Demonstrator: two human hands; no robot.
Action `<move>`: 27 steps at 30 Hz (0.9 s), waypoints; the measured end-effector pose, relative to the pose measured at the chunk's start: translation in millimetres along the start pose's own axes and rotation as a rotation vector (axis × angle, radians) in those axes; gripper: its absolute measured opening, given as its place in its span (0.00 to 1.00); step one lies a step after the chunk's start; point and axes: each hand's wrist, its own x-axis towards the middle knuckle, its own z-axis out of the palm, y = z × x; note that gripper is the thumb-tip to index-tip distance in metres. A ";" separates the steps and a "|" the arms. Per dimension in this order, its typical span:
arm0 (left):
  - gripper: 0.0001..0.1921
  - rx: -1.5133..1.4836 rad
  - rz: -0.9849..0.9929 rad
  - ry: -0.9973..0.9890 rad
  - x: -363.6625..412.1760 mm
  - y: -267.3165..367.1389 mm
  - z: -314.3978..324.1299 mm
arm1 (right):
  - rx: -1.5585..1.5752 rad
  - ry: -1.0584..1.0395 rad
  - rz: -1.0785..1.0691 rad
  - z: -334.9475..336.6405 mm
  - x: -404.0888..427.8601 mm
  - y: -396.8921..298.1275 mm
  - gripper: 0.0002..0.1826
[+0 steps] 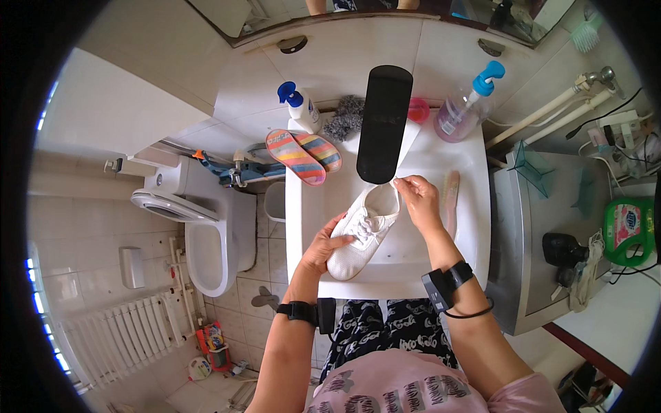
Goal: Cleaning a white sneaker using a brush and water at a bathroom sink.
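Over the white washbasin (413,279) I hold a white lace-up canvas shoe (356,253), its toe pointing towards me. My left hand (323,247) grips the shoe's side, with the thumb lying across the upper near the laces. At the heel end, the fingers of my right hand (419,199) pinch the rim of the opening. A black oblong patch (384,124) hides the area just beyond the heel. Inside the basin, to the right of my right hand, lies a long pinkish brush (452,201).
Striped slippers (304,155) rest on the basin's left rim. Behind them stand a white pump bottle (304,111) and a grey fuzzy scrubber (345,118). A clear pump bottle (462,113) occupies the back right corner. A toilet (206,237) is on the left, a washing machine (532,232) on the right.
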 end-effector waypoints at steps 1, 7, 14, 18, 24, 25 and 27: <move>0.32 -0.010 0.004 -0.010 2.1 -2.6 -1.0 | -0.013 -0.002 -0.007 -3.2 -1.7 -2.2 0.11; 0.34 -0.161 -0.014 -0.086 9.2 -12.7 -8.0 | -0.098 -0.027 -0.079 0.4 -3.3 -25.2 0.10; 0.30 -0.003 -0.019 -0.017 -22.5 5.1 19.0 | -0.043 -0.042 0.105 -10.1 -6.7 -0.9 0.10; 0.26 0.430 0.082 0.103 -44.0 26.8 24.7 | 0.288 -0.067 0.601 1.8 -23.6 6.7 0.12; 0.28 1.371 0.188 0.263 -58.2 68.3 64.3 | 0.716 -0.257 0.822 17.6 -41.2 30.5 0.12; 0.27 1.500 0.181 0.288 -59.8 71.9 75.3 | 0.824 -0.275 0.882 19.1 -43.1 33.0 0.14; 0.26 1.641 0.171 0.317 -64.5 76.1 85.3 | 0.965 -0.344 0.985 24.5 -45.7 32.5 0.22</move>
